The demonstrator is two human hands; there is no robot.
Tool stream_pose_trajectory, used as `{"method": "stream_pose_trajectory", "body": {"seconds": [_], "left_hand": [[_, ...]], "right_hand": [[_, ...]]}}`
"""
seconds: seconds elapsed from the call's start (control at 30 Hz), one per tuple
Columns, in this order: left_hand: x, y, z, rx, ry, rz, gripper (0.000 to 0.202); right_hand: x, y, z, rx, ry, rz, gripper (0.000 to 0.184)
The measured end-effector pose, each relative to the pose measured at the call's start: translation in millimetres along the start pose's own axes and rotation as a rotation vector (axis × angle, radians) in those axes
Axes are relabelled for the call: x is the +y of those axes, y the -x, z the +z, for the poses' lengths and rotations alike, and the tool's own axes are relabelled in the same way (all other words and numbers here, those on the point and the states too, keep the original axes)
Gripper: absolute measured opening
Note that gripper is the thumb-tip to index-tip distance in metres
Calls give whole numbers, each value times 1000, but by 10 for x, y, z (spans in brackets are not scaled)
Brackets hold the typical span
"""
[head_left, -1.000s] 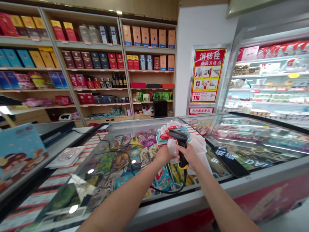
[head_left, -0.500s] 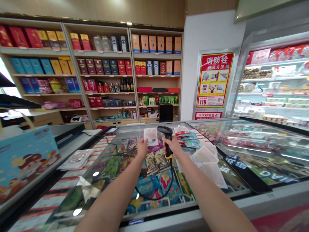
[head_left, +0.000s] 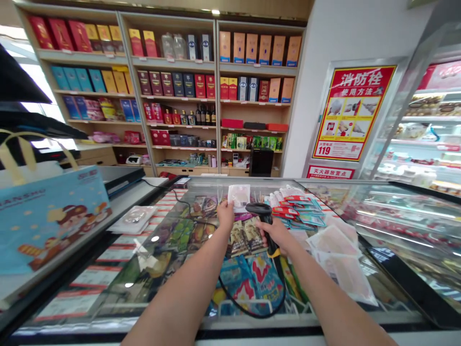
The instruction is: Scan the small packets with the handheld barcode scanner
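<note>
My left hand (head_left: 226, 213) pinches a small clear packet (head_left: 239, 196) with a pinkish item inside, holding it upright above the glass lid of a chest freezer (head_left: 187, 269). My right hand (head_left: 278, 235) grips the handle of a black barcode scanner (head_left: 262, 212) with a yellow band, its head level with the packet and pointing toward it. The scanner's black cable (head_left: 248, 307) loops over the glass. A fan of red and blue packets (head_left: 295, 211) lies just right of the scanner, and several clear packets (head_left: 338, 262) lie nearer on the right.
A blue cartoon-printed gift bag (head_left: 50, 216) stands on the counter at left, with a clear packet (head_left: 134, 218) beside it. Shelves of boxed goods (head_left: 173, 86) fill the back wall. A red fire-hydrant poster (head_left: 351, 113) and an open refrigerated case (head_left: 425, 139) are at right.
My view has swung left and down a little. My left hand raised the clear packet from beside the pile and holds it in front of the scanner, which has lowered slightly.
</note>
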State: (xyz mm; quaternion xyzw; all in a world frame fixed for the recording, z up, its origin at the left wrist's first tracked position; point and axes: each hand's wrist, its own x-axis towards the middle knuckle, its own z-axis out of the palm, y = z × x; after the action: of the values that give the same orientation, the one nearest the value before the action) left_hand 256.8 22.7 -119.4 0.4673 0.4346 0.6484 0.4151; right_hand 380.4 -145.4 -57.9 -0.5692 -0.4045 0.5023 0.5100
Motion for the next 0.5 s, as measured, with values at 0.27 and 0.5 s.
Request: {"method": "stream_pose_trajectory", "body": {"seconds": [0.27, 0.5], "left_hand": [[82, 65, -2, -14, -24, -16, 18], [133, 70, -85, -3, -91, 7, 19]], "right_hand": [[3, 25, 7, 8, -9, 7, 20], [108, -49, 63, -75, -15, -48, 28]]}}
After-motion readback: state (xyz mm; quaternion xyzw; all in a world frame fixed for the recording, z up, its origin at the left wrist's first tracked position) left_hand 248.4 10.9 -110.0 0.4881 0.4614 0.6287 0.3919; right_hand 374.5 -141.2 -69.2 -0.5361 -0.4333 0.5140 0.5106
